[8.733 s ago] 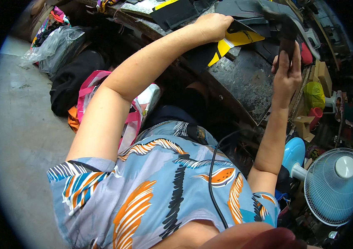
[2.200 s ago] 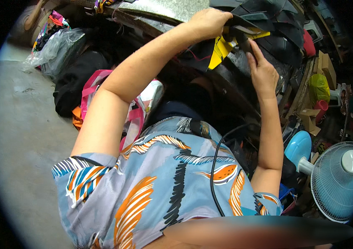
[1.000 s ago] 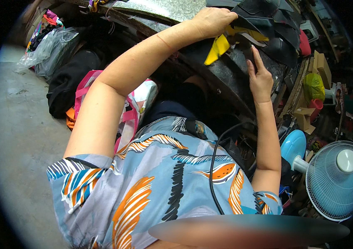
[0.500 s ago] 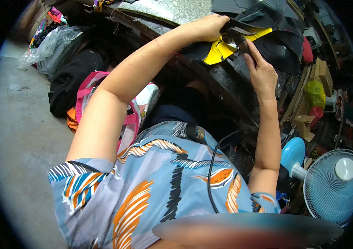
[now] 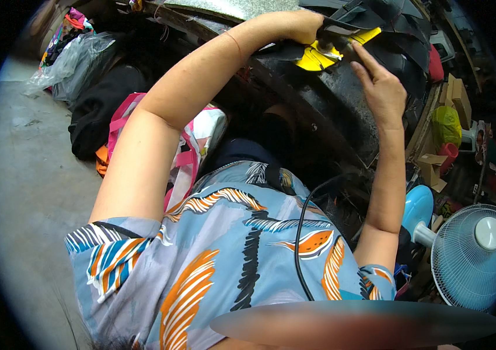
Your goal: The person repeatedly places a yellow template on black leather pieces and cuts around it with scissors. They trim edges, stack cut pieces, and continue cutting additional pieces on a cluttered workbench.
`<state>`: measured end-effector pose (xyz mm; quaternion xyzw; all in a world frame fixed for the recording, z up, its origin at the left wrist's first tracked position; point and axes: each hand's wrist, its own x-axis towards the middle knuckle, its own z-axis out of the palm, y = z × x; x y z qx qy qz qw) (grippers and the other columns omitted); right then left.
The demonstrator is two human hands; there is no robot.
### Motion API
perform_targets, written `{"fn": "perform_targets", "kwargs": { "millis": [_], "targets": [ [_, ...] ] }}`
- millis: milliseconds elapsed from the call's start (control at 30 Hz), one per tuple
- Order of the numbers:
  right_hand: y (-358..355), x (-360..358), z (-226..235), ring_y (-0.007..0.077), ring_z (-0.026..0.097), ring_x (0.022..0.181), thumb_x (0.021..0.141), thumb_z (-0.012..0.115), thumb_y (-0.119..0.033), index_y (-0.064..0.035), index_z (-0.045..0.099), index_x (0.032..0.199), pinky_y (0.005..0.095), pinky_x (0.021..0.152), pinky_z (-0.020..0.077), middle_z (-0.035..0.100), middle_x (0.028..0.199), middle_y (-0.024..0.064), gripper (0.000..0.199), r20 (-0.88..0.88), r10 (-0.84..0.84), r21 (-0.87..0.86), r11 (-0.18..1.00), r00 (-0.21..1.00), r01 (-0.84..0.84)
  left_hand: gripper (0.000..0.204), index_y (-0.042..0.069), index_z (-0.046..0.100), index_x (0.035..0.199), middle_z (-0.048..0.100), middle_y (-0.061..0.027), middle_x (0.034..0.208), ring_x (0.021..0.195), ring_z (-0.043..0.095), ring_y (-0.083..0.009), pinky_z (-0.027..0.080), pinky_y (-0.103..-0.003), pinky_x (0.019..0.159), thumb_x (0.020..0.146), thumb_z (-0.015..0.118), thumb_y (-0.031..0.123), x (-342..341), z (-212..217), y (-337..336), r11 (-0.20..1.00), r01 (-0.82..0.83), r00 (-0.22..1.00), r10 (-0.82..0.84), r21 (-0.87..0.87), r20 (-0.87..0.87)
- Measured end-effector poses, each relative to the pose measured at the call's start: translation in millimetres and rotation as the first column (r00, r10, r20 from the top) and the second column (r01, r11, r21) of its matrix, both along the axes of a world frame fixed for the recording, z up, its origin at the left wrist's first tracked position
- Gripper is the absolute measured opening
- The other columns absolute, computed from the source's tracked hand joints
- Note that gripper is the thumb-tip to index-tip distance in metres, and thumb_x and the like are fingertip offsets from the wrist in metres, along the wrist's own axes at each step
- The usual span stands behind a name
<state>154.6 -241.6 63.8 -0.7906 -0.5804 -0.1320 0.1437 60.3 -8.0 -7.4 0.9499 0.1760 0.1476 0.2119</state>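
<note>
At the top of the view, my left hand (image 5: 309, 28) grips the left end of a flexible black-and-yellow piece (image 5: 317, 59); the fingertips are hidden behind the wrist and the piece. Two bright yellow flaps show on it, with a dark, curved middle and a small white spot. From the right comes my right hand (image 5: 383, 93), its index finger stretched to the piece's right part. The thumb stands apart from that finger, and the other fingers are folded and partly hidden. Several similar black pieces (image 5: 402, 61) lie piled beyond on the dark work surface (image 5: 341, 108).
A pale panel (image 5: 248, 14) lies at the far edge. On the right are a blue-and-white fan (image 5: 472, 256), a cardboard box (image 5: 432, 169) and a yellow-green bag (image 5: 446, 125). A pink-trimmed bag (image 5: 187, 157) and a clear plastic bag (image 5: 81, 61) sit left. A black cable (image 5: 299, 245) crosses my front.
Both hands and the black-and-yellow piece sit a little farther up in the view. My right hand has shifted right, and the yellow flaps appear tilted differently. The view itself has also moved slightly.
</note>
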Motion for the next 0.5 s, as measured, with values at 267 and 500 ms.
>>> {"fn": "perform_targets", "kwargs": {
  "millis": [267, 500],
  "targets": [
    [1, -16, -12, 0.0338, 0.070, 0.086, 0.093, 0.062, -0.042, -0.0367, 0.059, 0.132, 0.0423, 0.075, 0.0564, 0.071, 0.095, 0.0158, 0.039, -0.233, -0.099, -0.070, 0.994, 0.967, 0.085, 0.039, 0.000, 0.064, 0.111, 0.069, -0.0224, 0.102, 0.100, 0.066, -0.0370, 0.053, -0.043, 0.087, 0.075, 0.072, 0.012, -8, 8, -5, 0.998, 0.013, 0.998, -0.018, -0.062, -0.067],
    [-8, 5, 0, 0.0205, 0.072, 0.079, 0.093, 0.065, -0.037, -0.0319, 0.061, 0.133, 0.0357, 0.069, 0.0551, 0.074, 0.101, 0.0064, 0.040, -0.338, 0.239, 0.427, 0.901, 0.910, -0.078, 0.037, 0.001, 0.065, 0.112, 0.069, -0.0230, 0.105, 0.102, 0.066, -0.0370, 0.053, -0.042, 0.087, 0.077, 0.071, 0.010, -5, 0, -11, 0.999, -0.038, 0.999, 0.038, 0.002, 0.013]
  ]
}}
